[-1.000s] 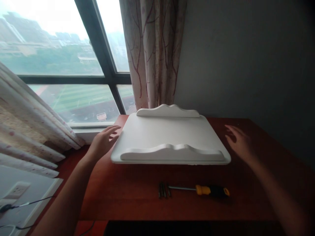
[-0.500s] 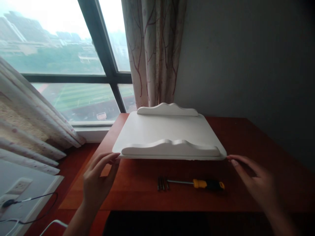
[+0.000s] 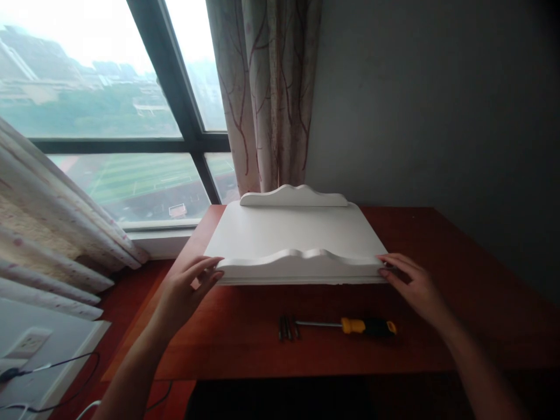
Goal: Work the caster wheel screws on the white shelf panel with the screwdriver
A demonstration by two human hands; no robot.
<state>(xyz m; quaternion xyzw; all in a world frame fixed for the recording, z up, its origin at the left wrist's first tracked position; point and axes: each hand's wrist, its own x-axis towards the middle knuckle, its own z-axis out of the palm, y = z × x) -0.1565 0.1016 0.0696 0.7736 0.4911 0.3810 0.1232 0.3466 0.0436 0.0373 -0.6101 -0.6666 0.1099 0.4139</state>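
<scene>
A: Where does the front strip (image 3: 301, 266) lie from the hands?

B: Between them, on the near edge of the white board (image 3: 297, 230), its long axis going left to right. Left hand (image 3: 182, 291) and right hand (image 3: 415, 287) are equally near – each grip pinches one end.

A: And the room?

B: The table (image 3: 446, 344) reaches wider on the right; the screwdriver (image 3: 367, 326) lies in front, apart from the board.

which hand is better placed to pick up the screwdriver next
Probably the right hand: the screwdriver lies nearer it, with the black-and-yellow handle toward that side. The left hand is farther off, beyond the tip. Both are at the near white rail's ends.
</scene>
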